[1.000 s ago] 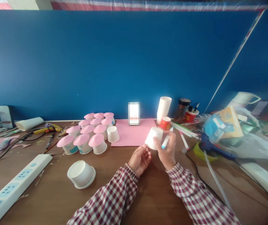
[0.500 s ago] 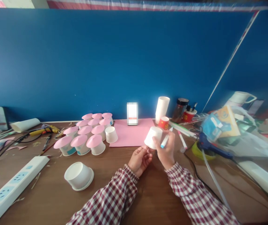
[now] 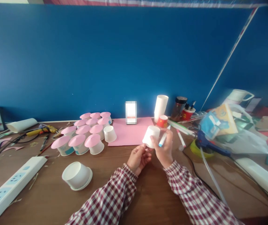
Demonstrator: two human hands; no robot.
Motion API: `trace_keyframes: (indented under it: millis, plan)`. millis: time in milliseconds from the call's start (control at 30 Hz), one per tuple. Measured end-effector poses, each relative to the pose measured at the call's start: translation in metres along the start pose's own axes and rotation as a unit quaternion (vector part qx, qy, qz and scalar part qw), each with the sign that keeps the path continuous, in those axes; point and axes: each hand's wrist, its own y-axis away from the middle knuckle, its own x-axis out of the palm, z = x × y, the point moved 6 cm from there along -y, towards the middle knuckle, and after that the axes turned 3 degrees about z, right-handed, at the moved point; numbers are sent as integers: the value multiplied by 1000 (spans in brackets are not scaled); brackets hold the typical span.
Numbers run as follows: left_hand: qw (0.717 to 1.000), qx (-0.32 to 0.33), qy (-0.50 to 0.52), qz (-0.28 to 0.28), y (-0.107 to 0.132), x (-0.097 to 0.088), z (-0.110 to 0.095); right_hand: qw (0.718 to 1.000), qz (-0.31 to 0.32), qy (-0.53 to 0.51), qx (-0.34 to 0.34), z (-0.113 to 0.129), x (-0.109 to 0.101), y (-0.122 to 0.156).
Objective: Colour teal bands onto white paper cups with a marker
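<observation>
Sitting nearest, left of the left hand (image 3: 138, 160), is an upturned white tub (image 3: 75, 175) on the wooden counter (image 3: 150, 200). Just past the wrists, the right hand (image 3: 164, 151) pinches a bare white cup (image 3: 152, 134), mouth down and slightly tilted, between thumb and fingers — a white marker with a blue end (image 3: 164, 137) is tucked in the same grip. The left hand's fingers are curled, its thumb and forefinger drawn together at the cup's lower rim; whether they grip it, I cannot tell. Beyond the left hand and to its left, twelve upturned cups (image 3: 96, 148) carry pink caps (image 3: 92, 140), so that part looks done. The small cup (image 3: 110, 134) beside them has no cap, nor does the held one, so the set appears only partly capped. Ahead of both hands lies a pink sheet (image 3: 129, 135); farther right, past the held cup, a red cup (image 3: 162, 121) stands before a tall white stack (image 3: 161, 104) — uncapped too — near a dark-lidded jar (image 3: 179, 110).
</observation>
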Motion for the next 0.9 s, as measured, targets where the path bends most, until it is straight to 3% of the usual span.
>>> trace_keyframes:
  millis: [67,200,367,433,600,733,900]
  plan:
    - [999,28,-14,-43,-2,-7,-5,1000,-8,-3,6,0,-3,-2]
    - [982,155,-30,-105,-4,-18,-25,1000,22,-13,14,2,0,2]
    - [983,178,-25,23,-5,-1,-30,995,95,-32,-21,14,14,15]
    - [983,179,-17,45,-3,3,-28,990,132,-49,-30,17,21,21]
    - [982,181,-47,-2,-1,-5,-23,989,141,-37,-25,15,27,26]
    - [971,210,-112,-3,-1,-7,-24,992,127,-24,-5,11,27,27]
    - [974,207,-96,0,-3,-8,-24,988,142,-53,5,7,28,28]
